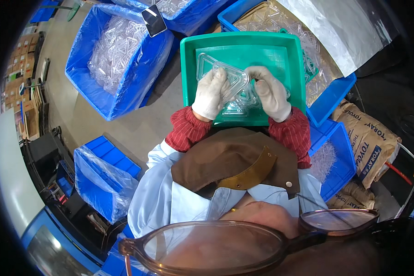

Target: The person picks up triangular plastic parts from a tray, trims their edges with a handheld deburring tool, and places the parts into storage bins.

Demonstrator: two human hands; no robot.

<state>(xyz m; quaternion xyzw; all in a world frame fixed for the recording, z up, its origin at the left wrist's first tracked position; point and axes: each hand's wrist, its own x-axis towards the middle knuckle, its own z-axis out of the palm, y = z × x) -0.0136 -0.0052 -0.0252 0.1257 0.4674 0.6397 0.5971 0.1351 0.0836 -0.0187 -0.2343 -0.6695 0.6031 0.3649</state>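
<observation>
My left hand point(210, 93), in a white glove, is closed around a small stack of clear plastic triangular frames point(238, 79). The frames have rounded corners and are tilted above a green tray point(185, 73). At the stack's right end is my right hand point(272, 95), also gloved, its fingers curled and pinched at a frame's corner; its exact hold is partly hidden. Beneath both hands, more clear plastic frames point(236, 107) lie at the tray's near side.
A plastic-lined blue bin point(110, 60) of clear pieces stands at left, with a phone point(154, 20) on its edge. Another blue bin point(332, 99) holds clear pieces behind the tray, at right. Brown paper sacks point(364, 138) lie farther right. A lined blue crate point(103, 179) sits lower left.
</observation>
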